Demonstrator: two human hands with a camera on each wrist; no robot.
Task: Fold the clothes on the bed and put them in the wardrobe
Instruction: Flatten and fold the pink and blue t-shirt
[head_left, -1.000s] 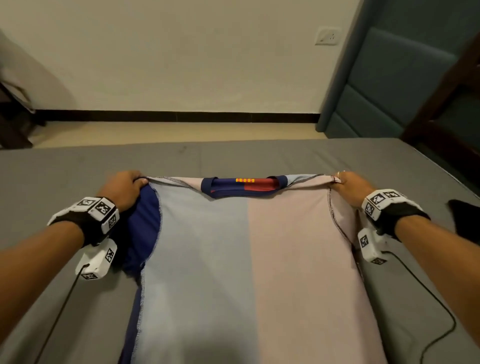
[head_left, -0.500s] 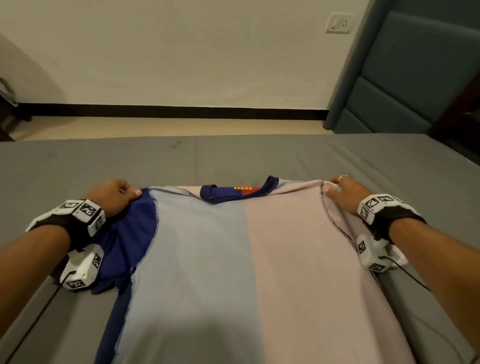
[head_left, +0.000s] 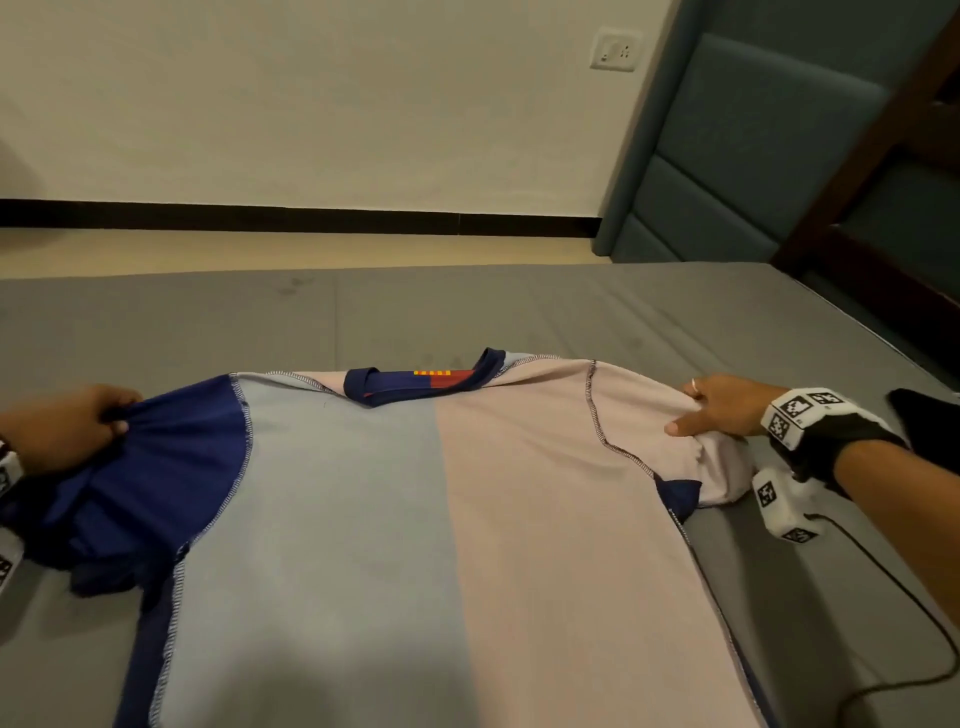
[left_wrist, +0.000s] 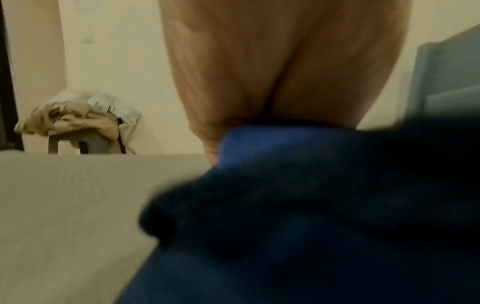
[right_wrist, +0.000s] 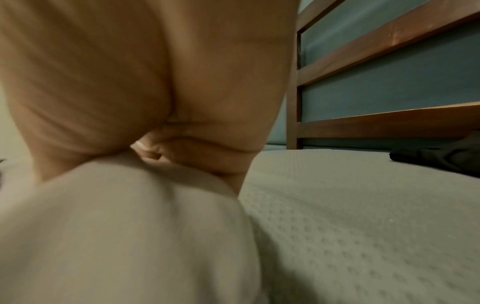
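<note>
Inside-out jersey w/ pale blue and pale pink halves (head_left: 415, 519) lies flat on grey bed mattress (head_left: 519, 312), collar far, long axis running toward person, a sleeve at each hand. Left hand (head_left: 62, 431) has fingers curled round bunched navy sleeve (head_left: 156, 467); right hand (head_left: 722, 410) pinches pink sleeve (head_left: 691, 457), thumb on top. Both arms spread low, equally near, so the sleeves prob. fold inward next.

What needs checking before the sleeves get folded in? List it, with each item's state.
1. Shirt flat on the bed, inside out: ok.
2. Left hand grips the blue sleeve: ok.
3. Right hand grips the pale sleeve: ok.
4. Blue sleeve smooth: not ok, bunched.
5. Collar lying flat: not ok, one side stands up.
6. Hem straight: cannot tell, out of view.
</note>
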